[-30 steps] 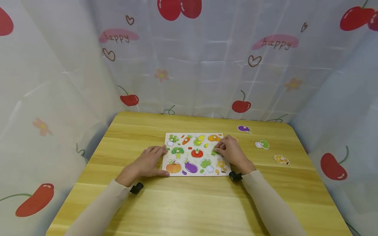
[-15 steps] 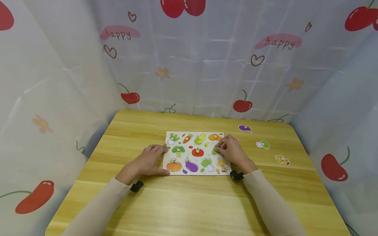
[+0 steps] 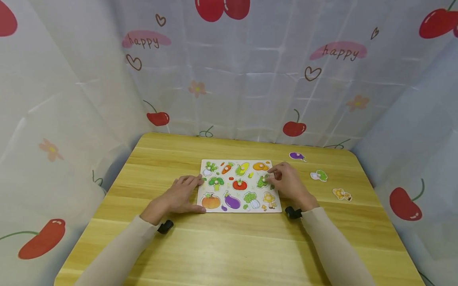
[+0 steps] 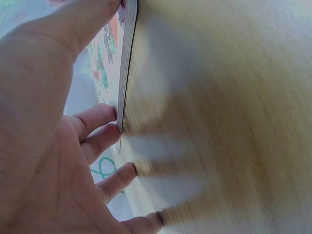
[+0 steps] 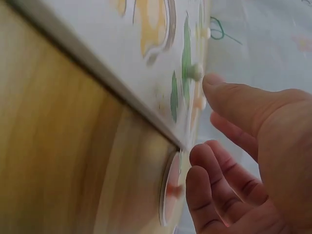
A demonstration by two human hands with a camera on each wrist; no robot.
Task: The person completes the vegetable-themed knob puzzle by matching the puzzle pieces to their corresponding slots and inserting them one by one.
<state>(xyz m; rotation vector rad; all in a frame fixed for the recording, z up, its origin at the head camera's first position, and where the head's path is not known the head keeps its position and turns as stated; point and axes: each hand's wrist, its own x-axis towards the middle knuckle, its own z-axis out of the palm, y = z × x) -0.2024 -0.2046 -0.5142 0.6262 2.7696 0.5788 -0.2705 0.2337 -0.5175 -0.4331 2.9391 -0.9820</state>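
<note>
White rectangular vegetable-puzzle board seems steadied by left hand at nine o'clock; right hand hovers at three, both grips spread.

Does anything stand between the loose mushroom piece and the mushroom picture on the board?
Yes: in the head view, the right hand crosses that line at its wrist, right of the board. Nothing else visible stands between the mushroom piece and the mushroom picture.
</note>
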